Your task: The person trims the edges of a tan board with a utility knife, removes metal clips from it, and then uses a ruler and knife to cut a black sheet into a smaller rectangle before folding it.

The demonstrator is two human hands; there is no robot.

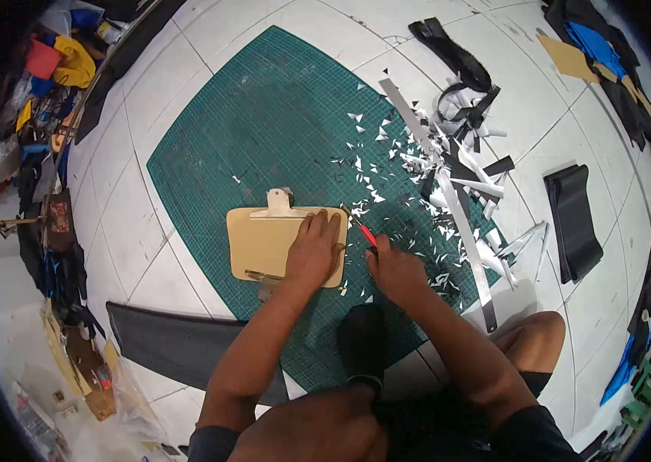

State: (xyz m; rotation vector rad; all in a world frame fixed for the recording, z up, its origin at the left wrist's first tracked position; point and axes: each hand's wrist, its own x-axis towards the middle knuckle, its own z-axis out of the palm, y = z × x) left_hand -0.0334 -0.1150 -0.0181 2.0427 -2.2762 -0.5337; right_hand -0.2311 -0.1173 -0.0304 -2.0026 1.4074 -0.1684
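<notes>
A tan board with a metal clip at its top edge and another clip at its lower edge lies on the green cutting mat. My left hand presses flat on the board's right part, fingers stretched out. Held in my closed right hand is a red-handled craft knife. Its dark tip sits by the board's upper right corner. Small white and black snippets are scattered to the right of the board. What lies under the board is hidden.
A long metal ruler lies across a heap of offcuts at the mat's right side. Folded black material rests on the tiles at right, with black fabric at lower left. My foot is on the mat.
</notes>
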